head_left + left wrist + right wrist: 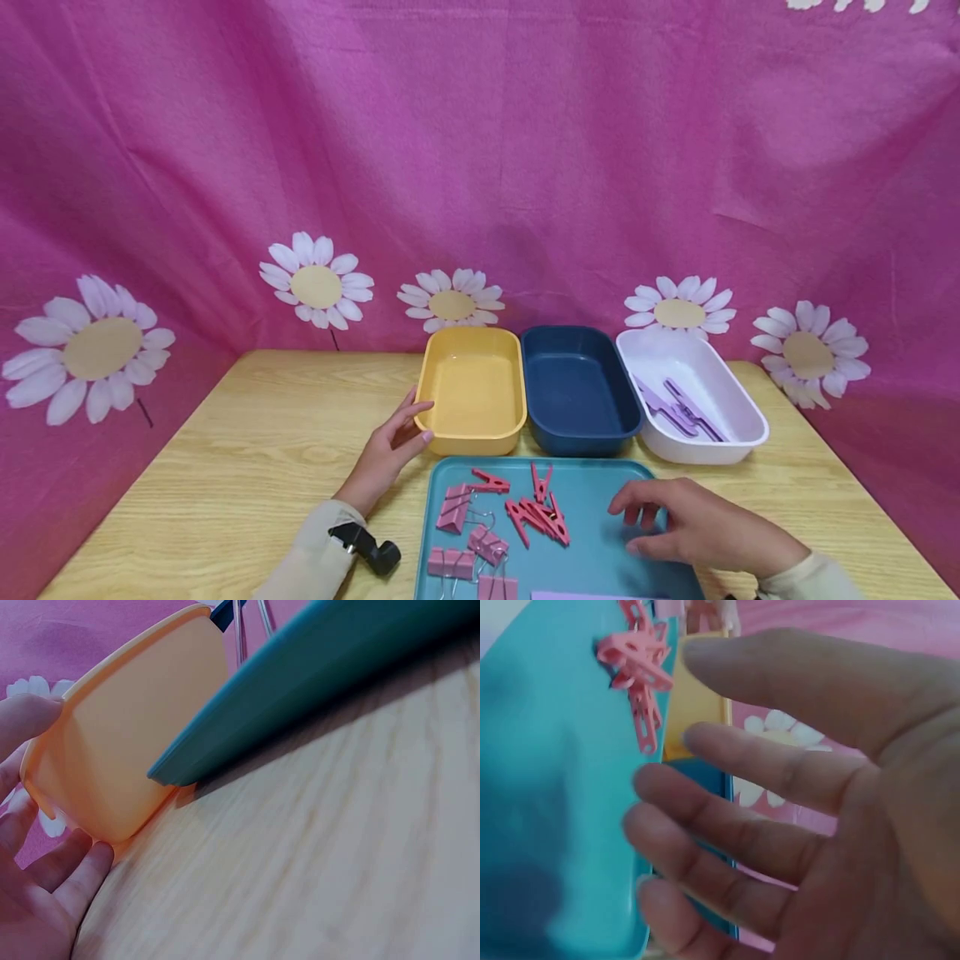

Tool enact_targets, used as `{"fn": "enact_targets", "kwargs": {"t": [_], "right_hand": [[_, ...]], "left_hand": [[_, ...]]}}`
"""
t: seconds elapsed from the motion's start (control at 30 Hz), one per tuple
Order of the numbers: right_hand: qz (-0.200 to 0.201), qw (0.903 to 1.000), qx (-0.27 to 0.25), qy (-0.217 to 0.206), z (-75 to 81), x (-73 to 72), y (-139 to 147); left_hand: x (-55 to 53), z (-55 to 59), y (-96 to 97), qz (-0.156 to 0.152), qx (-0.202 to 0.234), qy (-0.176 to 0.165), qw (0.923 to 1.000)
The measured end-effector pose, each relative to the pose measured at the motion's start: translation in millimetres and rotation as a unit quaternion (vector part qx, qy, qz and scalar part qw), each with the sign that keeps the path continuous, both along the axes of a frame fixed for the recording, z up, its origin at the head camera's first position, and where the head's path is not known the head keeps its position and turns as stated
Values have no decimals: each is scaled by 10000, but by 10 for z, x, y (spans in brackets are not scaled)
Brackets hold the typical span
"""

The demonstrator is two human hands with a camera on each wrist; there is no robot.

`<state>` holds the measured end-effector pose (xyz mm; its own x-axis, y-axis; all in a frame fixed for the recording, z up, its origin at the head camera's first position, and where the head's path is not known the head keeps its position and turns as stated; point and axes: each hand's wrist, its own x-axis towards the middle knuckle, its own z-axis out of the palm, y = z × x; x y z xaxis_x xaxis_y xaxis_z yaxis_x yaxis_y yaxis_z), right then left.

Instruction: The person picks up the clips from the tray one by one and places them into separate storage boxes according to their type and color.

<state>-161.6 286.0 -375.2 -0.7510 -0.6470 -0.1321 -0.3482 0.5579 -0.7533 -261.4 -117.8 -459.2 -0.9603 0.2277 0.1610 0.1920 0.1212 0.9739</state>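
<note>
At the left front corner of the yellow tub (480, 445), my left hand (384, 458) rests its fingertips and thumb against the rim and side. The left wrist view shows that thumb (30, 720) on the tub's edge, the fingers loosely spread beside it. My right hand (697, 525) hovers over the right part of the teal tray (592, 558), fingers relaxed and apart, holding nothing. On the tray lie several coral-red clothespins (538, 518), bunched near the middle, and several pink binder clips (452, 563) at the left. Those clothespins (637, 664) also show beyond my fingertips in the right wrist view.
A navy tub (583, 444) stands between the yellow tub and a white tub (712, 453), which holds lilac plastic utensils (693, 412). A flat lilac item (592, 596) shows at the tray's near edge. Behind the wooden table (300, 408) hangs a pink flowered cloth (555, 167).
</note>
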Motion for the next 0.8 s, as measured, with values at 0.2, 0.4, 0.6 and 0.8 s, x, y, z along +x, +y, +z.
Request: {"fn": "enact_targets", "kwargs": {"t": [0.2,0.4,0.6,0.8], "right_hand": [[13,9989,289,-360,8,52,-27],[120,9983,458,-353,16,63,-40],[247,9974,640,-236,-36,128,-104],[-16,9879,1545,-92,-71,238,-223]], "left_hand": [[5,22,-6,-62,-87,-89,9999],[-23,91,-7,-148,-50,-15,9999],[-21,67,8,-129,-62,37,9999],[-18,28,-6,-99,3,-159,9998]]}}
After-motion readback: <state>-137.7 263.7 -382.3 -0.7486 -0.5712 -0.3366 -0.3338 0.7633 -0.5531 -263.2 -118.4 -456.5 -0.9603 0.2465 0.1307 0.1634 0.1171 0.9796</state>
